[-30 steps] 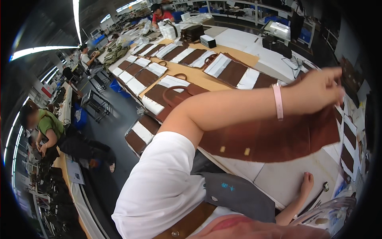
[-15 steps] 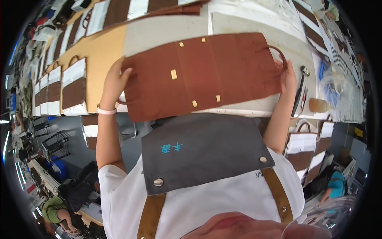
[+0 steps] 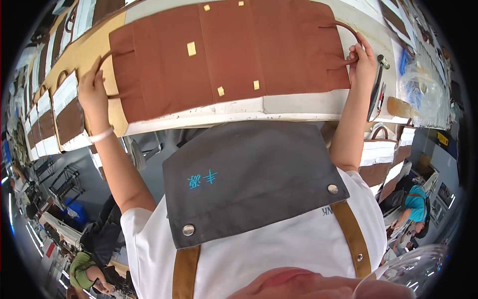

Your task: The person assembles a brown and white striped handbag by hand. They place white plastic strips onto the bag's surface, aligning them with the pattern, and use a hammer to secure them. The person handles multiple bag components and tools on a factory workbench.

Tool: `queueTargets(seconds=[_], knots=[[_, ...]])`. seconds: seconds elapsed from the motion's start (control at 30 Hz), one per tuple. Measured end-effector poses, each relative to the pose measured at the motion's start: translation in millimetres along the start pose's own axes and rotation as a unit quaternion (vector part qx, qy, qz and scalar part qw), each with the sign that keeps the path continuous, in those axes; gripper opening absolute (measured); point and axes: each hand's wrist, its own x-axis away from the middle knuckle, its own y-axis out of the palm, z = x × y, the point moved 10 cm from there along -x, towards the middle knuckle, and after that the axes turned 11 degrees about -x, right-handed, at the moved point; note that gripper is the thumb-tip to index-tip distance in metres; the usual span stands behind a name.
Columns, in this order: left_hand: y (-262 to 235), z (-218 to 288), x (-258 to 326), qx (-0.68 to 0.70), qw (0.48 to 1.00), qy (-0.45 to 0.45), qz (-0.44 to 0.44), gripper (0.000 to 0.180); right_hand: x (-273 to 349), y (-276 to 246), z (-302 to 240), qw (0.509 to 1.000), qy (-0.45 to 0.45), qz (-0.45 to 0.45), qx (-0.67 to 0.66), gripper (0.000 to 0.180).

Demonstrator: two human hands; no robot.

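Observation:
A flat reddish-brown bag piece (image 3: 167, 74) lies spread across the worktable, a looped handle at each end. Several small yellow tabs, one of them a larger yellow patch (image 3: 191, 49), dot its surface. At the left end, my left hand (image 3: 93, 92) is closed around the left handle (image 3: 106, 59). On the opposite side, the fingers of my right hand (image 3: 362, 62) grip the right handle (image 3: 344, 26). Both arms are stretched wide, and the piece is fairly taut between them.
Brown-and-white bag pieces (image 3: 68, 112) stand in a row at the left. Right of my right hand lie a hammer (image 3: 377, 84), a slim red-and-black tool (image 3: 381, 97), an amber block (image 3: 400, 106) and a clear plastic bag (image 3: 420, 92). More bags (image 3: 377, 152) sit below the right table edge. Other people work behind.
The bag piece has gone farther onto the table and flattened out. My left hand has shifted from its edge outward to the left handle, and my right hand has moved up along the right handle.

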Motion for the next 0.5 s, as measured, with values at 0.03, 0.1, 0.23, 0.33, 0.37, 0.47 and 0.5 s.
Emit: queueTargets(seconds=[0.03,0.1,0.23,0.33,0.37,0.47,0.5], knots=[[-0.1,-1.6,-9.8,-0.008,1.000,0.006,0.007,0.036,-2.6,-0.4,2.6,1.000,0.005,-0.001,-0.004,0.038],[16.6,-6.9,-21.4,0.053,0.999,0.001,-0.009,0.036,-4.3,-5.9,2.7,1.000,0.011,-0.001,-0.012,0.039],[38.2,8.9,-14.8,0.052,0.998,0.029,-0.023,0.035,3.3,-21.1,-3.0,0.999,0.010,0.010,0.035,0.039],[42.0,4.2,-6.1,0.029,1.000,0.001,-0.012,0.033,8.9,-30.7,3.4,0.966,0.014,0.012,0.256,0.040],[42.8,0.3,-3.7,0.015,1.000,-0.002,-0.013,0.032,6.6,-33.6,5.3,0.940,0.008,0.010,0.341,0.040],[39.3,14.5,3.3,-0.055,0.998,-0.003,-0.019,0.030,17.8,-6.4,-10.6,0.816,-0.059,-0.005,0.575,0.041],[40.2,18.9,3.9,-0.104,0.994,0.003,-0.019,0.031,18.4,-5.4,-12.8,0.777,-0.065,0.002,0.626,0.041]])
